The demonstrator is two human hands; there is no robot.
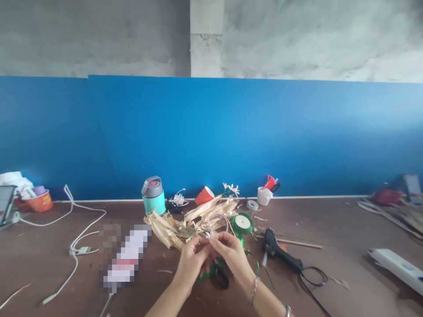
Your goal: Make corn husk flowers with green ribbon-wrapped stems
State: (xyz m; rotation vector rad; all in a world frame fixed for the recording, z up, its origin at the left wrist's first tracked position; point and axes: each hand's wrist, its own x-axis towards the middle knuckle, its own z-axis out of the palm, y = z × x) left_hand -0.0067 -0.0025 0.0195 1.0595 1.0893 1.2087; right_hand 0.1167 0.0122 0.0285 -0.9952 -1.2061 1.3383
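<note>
My left hand (194,257) and my right hand (229,252) meet above the table, thumbs and forefingers pinched together. A small pale piece shows at their fingertips, too small to name. Just behind lies a pile of dried corn husks (168,231), with a ring-shaped roll (226,222) at its near side. By my right hand stands a spool of green ribbon (243,223). Under my hands, partly hidden, are black scissor-like handles (222,277) and something green. White artificial-looking flowers (234,189) rise behind the husks.
To the right lie a black glue gun (284,253) with its cord and a thin wooden stick (300,243). A turquoise flask (154,197), an orange cup (205,196) and a white cup (264,196) stand behind. White cables (74,251) and a blurred-out object (127,257) are left.
</note>
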